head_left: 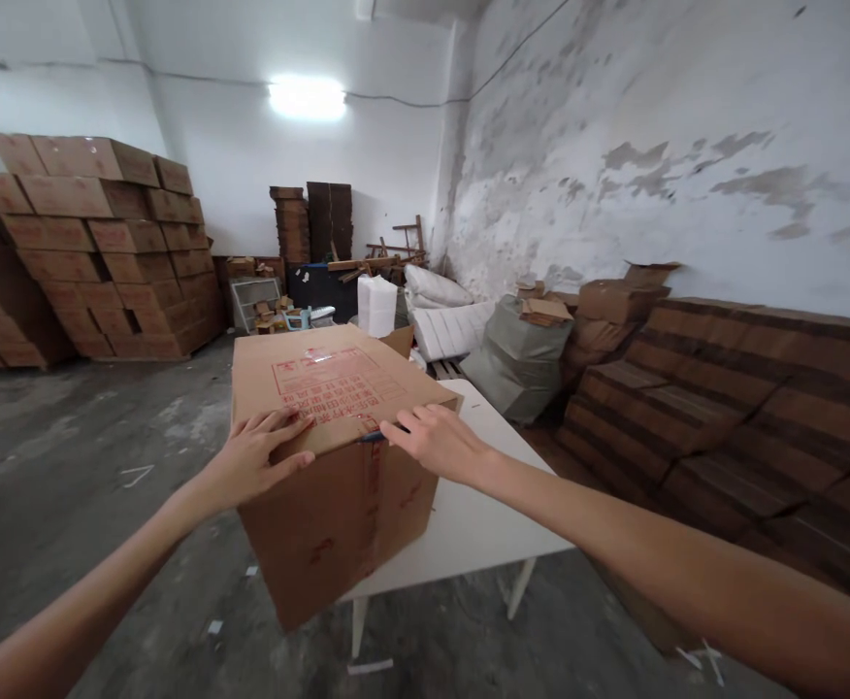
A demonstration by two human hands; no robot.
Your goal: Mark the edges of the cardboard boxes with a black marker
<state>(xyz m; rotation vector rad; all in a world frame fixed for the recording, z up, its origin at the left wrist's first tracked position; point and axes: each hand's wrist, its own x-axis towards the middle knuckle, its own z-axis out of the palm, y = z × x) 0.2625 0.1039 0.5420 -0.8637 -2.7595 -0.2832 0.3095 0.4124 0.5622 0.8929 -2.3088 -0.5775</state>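
Observation:
A large closed cardboard box (330, 515) with red printing stands on a white table (498, 495), its near left part jutting past the table's edge. My left hand (261, 451) rests on the box's near left top edge, fingers spread over the lid and thumb along the rim. On the lid's near right side lies my right hand (429, 437), palm down, its fingers loosely bent and partly hidden from me. Beside its fingertips a small blue strip (374, 437) shows at the box's front edge; I cannot tell what it is. Clear tape runs down the front seam.
Stacked cartons (105, 252) rise at the left. Brown bundles (687, 408) line the right wall. Behind the table are a grey-green sack (523, 354), white padded rolls (450, 325), a white block-shaped package (376, 306) and wooden frames (403, 248). Paper scraps (215, 627) litter the concrete floor.

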